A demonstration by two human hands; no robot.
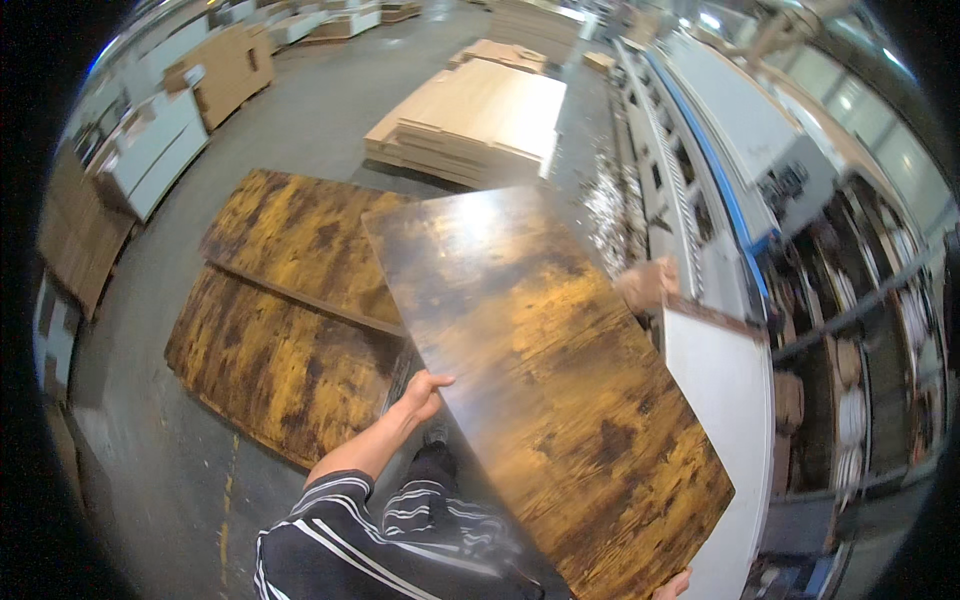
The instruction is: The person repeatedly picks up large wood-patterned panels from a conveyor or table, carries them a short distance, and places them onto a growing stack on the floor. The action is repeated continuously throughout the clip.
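A large wood-patterned panel (560, 370), mottled yellow and dark brown, is held up at a slant in front of me. My left hand (428, 393) grips its left long edge, the thumb lying on the upper face and the other fingers mostly hidden underneath. At the lower right edge, part of my right hand (674, 585) shows, its fingers closed round the panel's rim. To the left lie stacked panels of the same pattern (290, 350), in two side-by-side piles low over the floor. The held panel overlaps their right side in view.
Beyond stands a pile of pale boards (480, 115). On the right runs a long machine with a blue rail (700, 130), a white-topped surface (715, 400) by the held panel. White scraps (615, 205) litter the floor beside it. Stacked brown boards (220, 75) line the far left.
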